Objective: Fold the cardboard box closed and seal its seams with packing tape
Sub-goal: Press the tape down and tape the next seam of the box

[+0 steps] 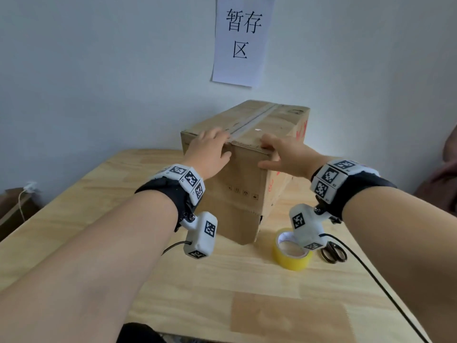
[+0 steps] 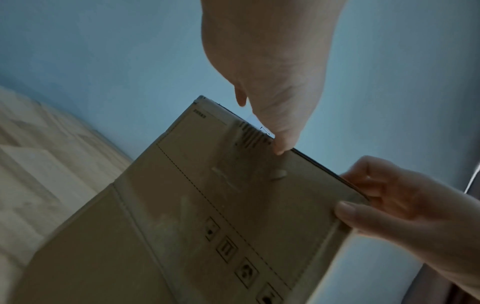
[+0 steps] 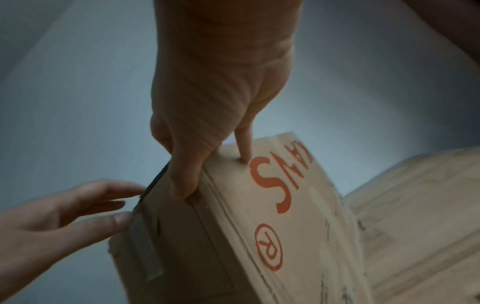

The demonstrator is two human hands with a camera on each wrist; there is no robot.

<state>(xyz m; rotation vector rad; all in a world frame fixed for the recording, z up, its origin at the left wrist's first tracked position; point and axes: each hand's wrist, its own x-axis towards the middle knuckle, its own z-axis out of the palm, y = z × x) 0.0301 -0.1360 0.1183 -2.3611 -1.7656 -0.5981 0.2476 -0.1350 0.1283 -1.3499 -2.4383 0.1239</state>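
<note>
A paper sheet (image 1: 243,40) taped on the wall ahead of me read 暂存区. The cardboard box (image 3: 298,216) carried red print on its side, seen upside down: a circled R and large letters I could not make out whole. Small handling symbols on its front were unreadable.

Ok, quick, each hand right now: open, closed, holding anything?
Left hand: open, fingers flat on the cardboard box top by the taped seam, thumb on the front face.
Right hand: open, fingers resting over the box's top edge.
</note>
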